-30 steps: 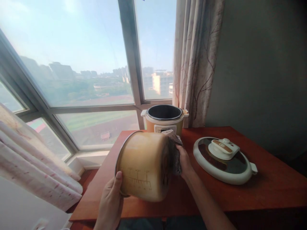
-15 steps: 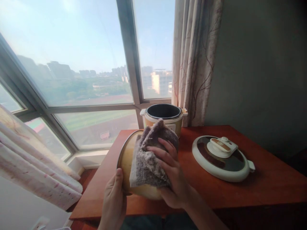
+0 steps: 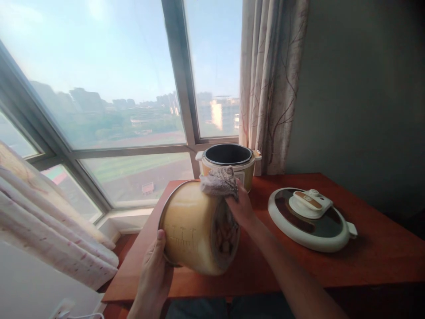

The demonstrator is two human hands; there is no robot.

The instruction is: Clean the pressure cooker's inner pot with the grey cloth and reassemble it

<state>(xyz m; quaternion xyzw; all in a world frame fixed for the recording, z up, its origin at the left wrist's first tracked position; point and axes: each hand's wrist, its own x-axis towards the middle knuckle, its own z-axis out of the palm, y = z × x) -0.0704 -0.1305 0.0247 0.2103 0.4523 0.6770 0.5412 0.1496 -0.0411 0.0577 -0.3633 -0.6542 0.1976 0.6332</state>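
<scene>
A gold-coloured inner pot (image 3: 189, 226) is tipped on its side above the table's front, its stained base turned to the right. My left hand (image 3: 156, 263) is closed on the rim at the pot's left side, thumb on the outer wall. With my right hand (image 3: 241, 201) I grip a grey towel (image 3: 219, 181), pressed against the upper far side of the pot near the base; most of those fingers are hidden. Just behind stands the rice cooker body (image 3: 247, 170), uncovered, its dark inside visible.
The round cooker lid (image 3: 275, 208), with white rim and handle, lies on the right of the red-brown wooden table (image 3: 372, 261). A window and curtains (image 3: 268, 88) border the table's back and left. At lower left hangs another curtain (image 3: 49, 239).
My right hand has moved the towel from the pot's near side up and over to its far upper side. The pot's marked wall and base now show. My left hand still holds the rim.
</scene>
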